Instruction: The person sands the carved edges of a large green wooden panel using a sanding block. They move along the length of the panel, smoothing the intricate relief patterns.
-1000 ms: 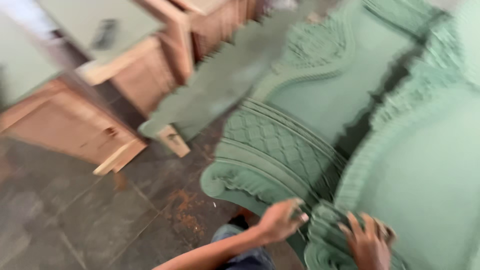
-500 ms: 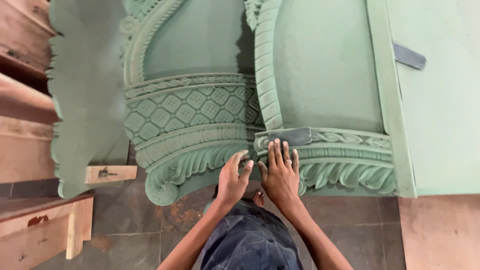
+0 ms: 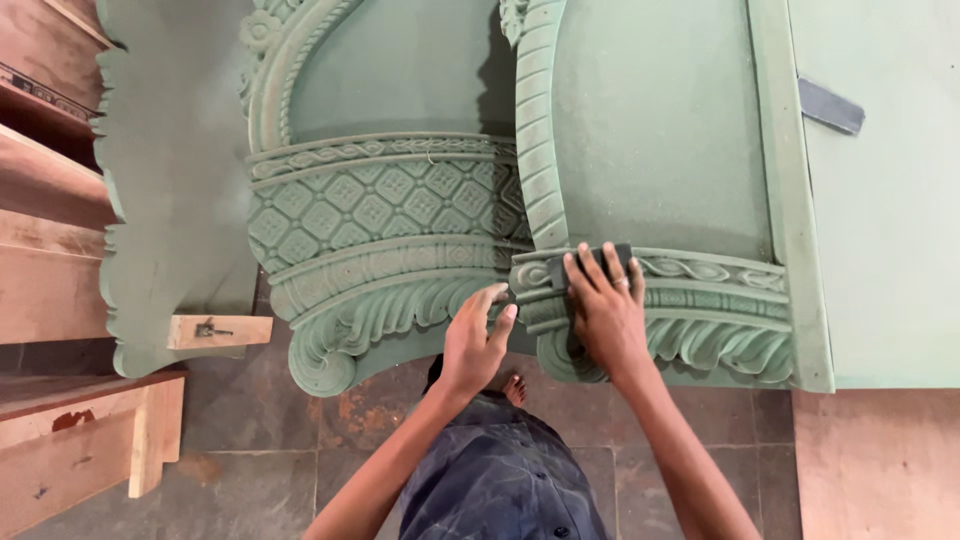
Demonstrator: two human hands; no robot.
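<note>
Two green-painted carved wooden panels lean before me. My right hand (image 3: 604, 305) presses a dark sanding pad (image 3: 590, 262) flat against the carved rope moulding at the base of the right panel (image 3: 660, 170). My left hand (image 3: 478, 335) rests with fingers spread on the fluted lower edge of the left panel (image 3: 385, 215), which has a diamond lattice band. The pad is mostly hidden under my fingers.
A flat green cut-out board (image 3: 170, 170) with a bare wooden block (image 3: 218, 331) stands at the left. Unpainted wooden furniture (image 3: 50, 270) sits at the far left. A flat green board (image 3: 890, 220) with a grey strip lies right. Stone floor tiles (image 3: 290, 440) and my foot (image 3: 513, 388) are below.
A second ago the view was blurred and swinging. Since then it has settled; my right hand slid slightly along the moulding and my left hand stays on the left panel's edge.
</note>
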